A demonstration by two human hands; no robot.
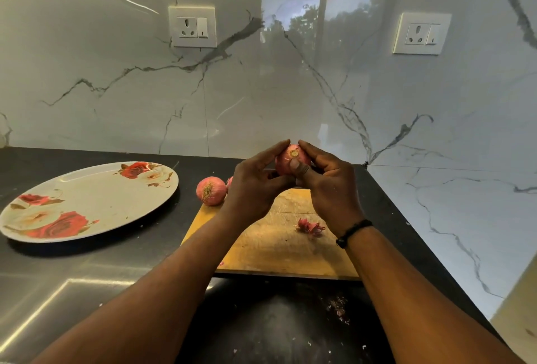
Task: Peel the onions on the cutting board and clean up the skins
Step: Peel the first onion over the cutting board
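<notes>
Both forearms reach forward, left hand and right hand raised together, fingers curled, fingertips meeting.

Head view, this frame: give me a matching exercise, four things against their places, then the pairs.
Things:
1. pink onion with its round end facing the camera
2. pink onion with a fibrous root tuft
3. crumpled scrap of pink onion skin
4. round white plate with red roses

Places:
A. on the dark counter, left of the board
B. lying on the wooden cutting board
C. held up between the left hand and right hand
D. at the board's far left corner

Pairs: 1-C, 2-D, 3-B, 4-A
</notes>
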